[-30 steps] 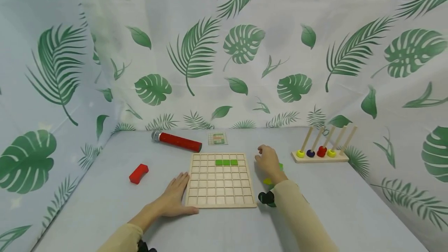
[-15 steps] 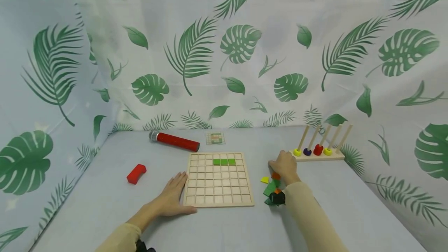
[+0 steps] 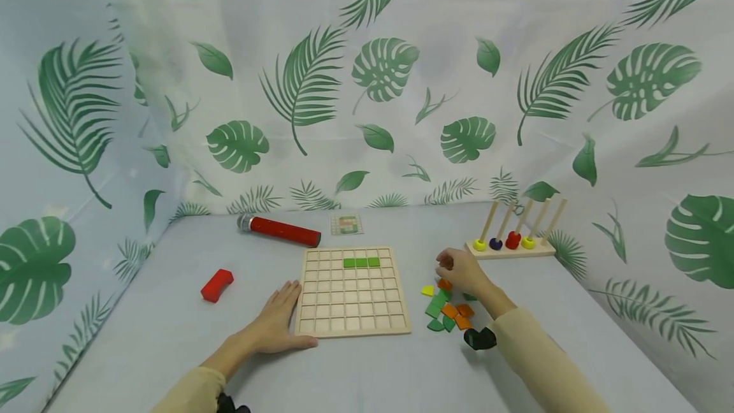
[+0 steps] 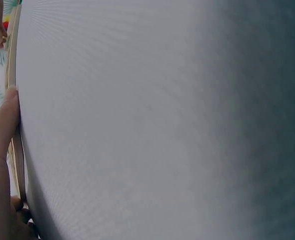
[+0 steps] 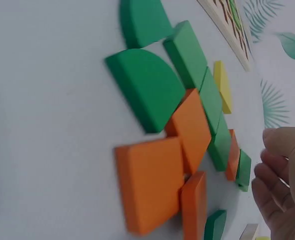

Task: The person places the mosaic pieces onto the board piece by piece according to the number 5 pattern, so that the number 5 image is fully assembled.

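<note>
A square wooden grid board (image 3: pixel 353 304) lies on the table, with three light green squares (image 3: pixel 362 262) in a row near its far edge. My left hand (image 3: pixel 275 324) rests flat beside it, straight fingers along the left side and thumb (image 4: pixel 3 122) at the front corner. Right of the board is a loose pile of green pieces (image 3: pixel 437 303), orange pieces (image 3: pixel 450 311) and a yellow quarter-round (image 3: pixel 427 290). Over the pile's far end is my right hand (image 3: pixel 463 269), fingers bent and thumb close to them. I cannot tell whether a piece is between its fingertips.
A wooden peg rack (image 3: pixel 510 250) with yellow, dark blue and red beads stands at the back right. Behind the board lie a red toy microphone (image 3: pixel 283 230) and a small pattern card (image 3: pixel 346 225). A red arched block (image 3: pixel 217 285) sits at left.
My right hand has gone right from beside the board to the pile's far end, its forearm swinging right and uncovering more pieces. The left hand stays at the board; the whole view has shifted slightly.
</note>
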A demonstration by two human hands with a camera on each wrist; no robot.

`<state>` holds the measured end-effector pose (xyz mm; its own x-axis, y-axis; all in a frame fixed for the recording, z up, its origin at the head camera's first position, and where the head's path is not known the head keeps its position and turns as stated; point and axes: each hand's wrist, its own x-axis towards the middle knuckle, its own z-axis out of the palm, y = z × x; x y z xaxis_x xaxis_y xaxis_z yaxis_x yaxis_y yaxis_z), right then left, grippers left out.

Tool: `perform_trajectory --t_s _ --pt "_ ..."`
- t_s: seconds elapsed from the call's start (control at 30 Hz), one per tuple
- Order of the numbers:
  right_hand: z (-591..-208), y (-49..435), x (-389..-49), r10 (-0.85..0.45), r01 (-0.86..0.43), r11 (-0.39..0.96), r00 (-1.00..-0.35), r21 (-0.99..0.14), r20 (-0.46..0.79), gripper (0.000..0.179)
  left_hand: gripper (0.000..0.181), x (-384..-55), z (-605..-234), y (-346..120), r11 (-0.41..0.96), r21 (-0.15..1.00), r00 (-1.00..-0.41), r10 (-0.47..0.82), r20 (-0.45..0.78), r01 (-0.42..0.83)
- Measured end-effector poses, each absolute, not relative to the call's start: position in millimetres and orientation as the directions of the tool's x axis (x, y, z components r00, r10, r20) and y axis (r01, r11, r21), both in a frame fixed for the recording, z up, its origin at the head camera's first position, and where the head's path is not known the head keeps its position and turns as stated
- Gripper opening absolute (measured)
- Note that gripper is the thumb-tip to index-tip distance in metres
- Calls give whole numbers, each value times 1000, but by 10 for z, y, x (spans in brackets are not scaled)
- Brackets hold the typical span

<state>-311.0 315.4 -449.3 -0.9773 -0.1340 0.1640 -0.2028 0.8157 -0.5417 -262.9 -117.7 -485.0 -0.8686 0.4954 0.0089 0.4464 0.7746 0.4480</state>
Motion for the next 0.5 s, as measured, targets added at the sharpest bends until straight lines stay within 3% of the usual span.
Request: perform_trajectory --t_s 0.1,0.33,0.5 --pt "-4522 3215 -3005 -157 -253 809 -963 -530 220 18 120 -2623 -4851 -1173 773 450 -867 498 9 448" --pt "-4577 3480 -2711 -132 -221 823 -970 -523 203 18 122 -2609 -4876 -1186 772 458 -867 498 -5 441" --pt "-4562 3555 -2542 -157 -269 806 -956 -527 247 18 120 -2625 -4865 -1186 761 457 -862 507 22 460"
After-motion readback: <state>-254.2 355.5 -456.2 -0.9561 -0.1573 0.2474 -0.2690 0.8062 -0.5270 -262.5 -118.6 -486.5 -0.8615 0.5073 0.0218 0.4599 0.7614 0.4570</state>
